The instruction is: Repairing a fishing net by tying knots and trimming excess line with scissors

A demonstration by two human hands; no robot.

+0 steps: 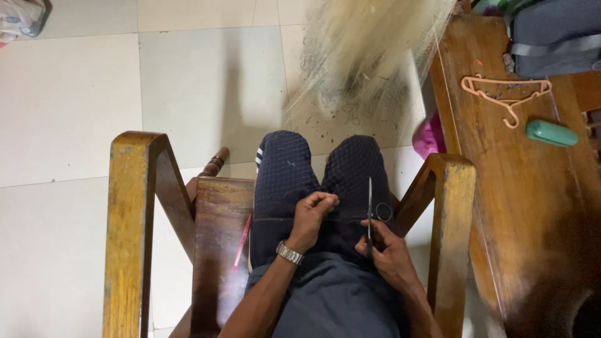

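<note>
We see a pale tiled floor (81,100) with dark debris scattered further off, a worn wooden armchair (128,225) (its varnish rubbed yellow along the arms), and a glossy brown wooden table (526,206) just beside it on the right.

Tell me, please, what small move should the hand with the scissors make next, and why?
Probably close the blades on the strand. The left hand pinches the fine net over the lap and holds a strand taut toward the scissors, which the right hand holds upright beside it. The strand seems to reach the blades, though it is too thin to be sure.
</note>
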